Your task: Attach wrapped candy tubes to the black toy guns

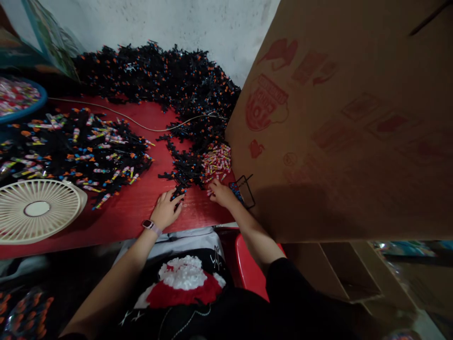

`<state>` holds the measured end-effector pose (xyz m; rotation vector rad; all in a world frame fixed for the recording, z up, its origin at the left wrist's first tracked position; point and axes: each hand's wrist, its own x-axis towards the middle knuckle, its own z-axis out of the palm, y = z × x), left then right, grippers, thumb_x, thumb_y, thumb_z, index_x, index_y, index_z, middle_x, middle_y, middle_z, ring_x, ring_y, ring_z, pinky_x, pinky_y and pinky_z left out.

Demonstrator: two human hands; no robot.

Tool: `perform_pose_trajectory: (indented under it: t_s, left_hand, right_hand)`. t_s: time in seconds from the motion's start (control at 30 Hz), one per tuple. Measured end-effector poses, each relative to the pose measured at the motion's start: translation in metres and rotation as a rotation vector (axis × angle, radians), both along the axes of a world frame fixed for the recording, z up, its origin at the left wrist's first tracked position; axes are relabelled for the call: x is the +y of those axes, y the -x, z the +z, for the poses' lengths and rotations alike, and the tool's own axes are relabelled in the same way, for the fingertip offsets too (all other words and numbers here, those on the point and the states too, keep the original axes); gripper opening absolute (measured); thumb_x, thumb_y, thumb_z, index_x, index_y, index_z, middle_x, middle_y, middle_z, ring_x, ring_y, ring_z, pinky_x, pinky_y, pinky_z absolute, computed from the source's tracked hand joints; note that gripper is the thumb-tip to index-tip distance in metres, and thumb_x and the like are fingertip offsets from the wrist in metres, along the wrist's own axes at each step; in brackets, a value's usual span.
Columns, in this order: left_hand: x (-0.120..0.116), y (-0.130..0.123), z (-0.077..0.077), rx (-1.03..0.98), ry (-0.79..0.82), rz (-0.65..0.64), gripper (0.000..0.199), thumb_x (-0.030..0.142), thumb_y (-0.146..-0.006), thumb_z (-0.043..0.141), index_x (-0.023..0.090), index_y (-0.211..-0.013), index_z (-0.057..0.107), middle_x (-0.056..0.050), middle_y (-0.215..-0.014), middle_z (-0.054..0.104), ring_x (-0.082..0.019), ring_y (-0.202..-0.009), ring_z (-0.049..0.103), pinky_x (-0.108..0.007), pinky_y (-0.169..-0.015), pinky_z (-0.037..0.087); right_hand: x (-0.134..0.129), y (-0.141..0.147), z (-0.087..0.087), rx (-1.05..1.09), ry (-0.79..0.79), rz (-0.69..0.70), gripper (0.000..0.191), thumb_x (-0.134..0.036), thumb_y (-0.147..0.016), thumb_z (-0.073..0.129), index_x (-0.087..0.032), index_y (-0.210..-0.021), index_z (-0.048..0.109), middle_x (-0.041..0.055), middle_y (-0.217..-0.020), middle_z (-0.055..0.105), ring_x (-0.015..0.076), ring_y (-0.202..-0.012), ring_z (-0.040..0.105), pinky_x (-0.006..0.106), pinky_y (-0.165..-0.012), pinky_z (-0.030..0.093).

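1 shirt [215, 309], 2 hands [167, 210]

A large cardboard box [300, 203], just right of the right hand [220, 193], bears red print. Above and to the right of that hand, a badge [267, 104] carries slanting block letters; the top word may be "TOY", but the dim light leaves the rest unreadable. Farther up from the hand is a curved arrow [324, 73]. A small ring mark [290, 158] sits lower, and fainter red panels [366, 106] lie farthest right, their details too blurred to read.
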<state>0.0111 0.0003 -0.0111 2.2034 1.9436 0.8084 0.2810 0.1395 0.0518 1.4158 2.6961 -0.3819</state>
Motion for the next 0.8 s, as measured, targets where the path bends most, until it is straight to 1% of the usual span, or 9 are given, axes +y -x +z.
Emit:
perform_pose_trajectory:
  t_s: [0.1, 0.17, 0.23, 0.3, 0.37, 0.47, 0.57, 0.7, 0.8]
  left_hand:
    - [-0.001, -0.002, 0.002, -0.019, 0.004, 0.002, 0.042, 0.035, -0.107, 0.057, 0.028, -0.142, 0.079, -0.016, -0.156, 0.061, -0.037, -0.137, 0.058, -0.056, -0.116, 0.053]
    - [-0.001, -0.003, 0.002, -0.031, 0.008, 0.006, 0.042, 0.034, -0.107, 0.057, 0.028, -0.142, 0.078, -0.015, -0.156, 0.061, -0.037, -0.138, 0.058, -0.057, -0.117, 0.053]
    - [-0.002, -0.003, 0.002, -0.037, 0.014, 0.009, 0.041, 0.034, -0.106, 0.057, 0.028, -0.141, 0.079, -0.016, -0.156, 0.061, -0.037, -0.14, 0.057, -0.058, -0.117, 0.053]
    - [-0.002, -0.003, 0.002, -0.035, 0.016, 0.007, 0.04, 0.033, -0.106, 0.058, 0.027, -0.139, 0.079, -0.017, -0.155, 0.061, -0.038, -0.141, 0.057, -0.059, -0.117, 0.053]
    - [-0.002, -0.003, 0.003, -0.028, 0.007, 0.002, 0.04, 0.032, -0.105, 0.059, 0.027, -0.139, 0.08, -0.017, -0.155, 0.062, -0.038, -0.14, 0.057, -0.059, -0.116, 0.054]
    - [-0.001, -0.004, 0.004, -0.03, -0.014, -0.002, 0.04, 0.031, -0.106, 0.058, 0.027, -0.139, 0.08, -0.017, -0.154, 0.062, -0.037, -0.137, 0.059, -0.058, -0.115, 0.054]
    - [-0.001, -0.004, 0.005, -0.046, -0.024, -0.003, 0.039, 0.03, -0.105, 0.06, 0.027, -0.138, 0.08, -0.017, -0.153, 0.063, -0.037, -0.135, 0.06, -0.058, -0.114, 0.055]
    - [-0.001, -0.004, 0.002, -0.035, -0.04, -0.007, 0.04, 0.026, -0.102, 0.061, 0.025, -0.138, 0.08, -0.018, -0.152, 0.063, -0.038, -0.136, 0.059, -0.059, -0.115, 0.054]
    - [-0.002, -0.003, -0.003, -0.05, -0.067, 0.015, 0.04, 0.02, -0.097, 0.064, 0.023, -0.132, 0.082, -0.018, -0.149, 0.065, -0.037, -0.133, 0.061, -0.056, -0.114, 0.055]
  right_hand:
    - [-0.012, 0.011, -0.007, -0.008, 0.03, -0.044, 0.033, -0.023, -0.091, 0.085, -0.021, -0.122, 0.073, 0.0147, -0.132, 0.073, 0.029, -0.112, 0.076, 0.032, -0.094, 0.056]
    - [-0.017, 0.013, -0.011, 0.004, 0.027, -0.111, 0.027, -0.027, -0.097, 0.079, -0.02, -0.122, 0.071, 0.0124, -0.119, 0.078, 0.0275, -0.11, 0.076, 0.03, -0.092, 0.055]
    - [-0.013, 0.011, -0.011, 0.016, 0.009, -0.232, 0.026, -0.03, -0.107, 0.065, -0.018, -0.131, 0.066, 0.0116, -0.114, 0.08, 0.0255, -0.107, 0.077, 0.028, -0.087, 0.054]
    - [0.0, 0.007, -0.007, 0.021, -0.028, -0.387, 0.034, -0.032, -0.115, 0.049, -0.014, -0.142, 0.058, 0.0155, -0.119, 0.079, 0.0255, -0.107, 0.077, 0.029, -0.086, 0.054]
    - [0.019, 0.004, -0.002, 0.019, -0.062, -0.531, 0.04, -0.034, -0.118, 0.04, -0.01, -0.148, 0.054, 0.0219, -0.13, 0.075, 0.0272, -0.115, 0.076, 0.031, -0.09, 0.055]
    - [0.046, 0.006, 0.003, 0.011, -0.069, -0.666, 0.047, -0.04, -0.115, 0.049, -0.009, -0.151, 0.053, 0.0287, -0.145, 0.066, 0.0303, -0.125, 0.073, 0.033, -0.097, 0.055]
    - [0.058, 0.016, 0.001, 0.003, -0.031, -0.709, 0.06, -0.037, -0.111, 0.06, -0.002, -0.157, 0.045, 0.0342, -0.148, 0.062, 0.0334, -0.126, 0.073, 0.034, -0.098, 0.056]
    - [0.052, 0.033, -0.005, 0.007, 0.043, -0.643, 0.045, -0.017, -0.108, 0.057, -0.002, -0.15, 0.054, 0.0272, -0.129, 0.076, 0.0312, -0.12, 0.076, 0.032, -0.099, 0.055]
    - [0.04, 0.037, -0.007, 0.019, 0.042, -0.62, 0.043, -0.016, -0.107, 0.059, -0.007, -0.149, 0.056, 0.023, -0.127, 0.078, 0.0288, -0.118, 0.078, 0.031, -0.098, 0.055]
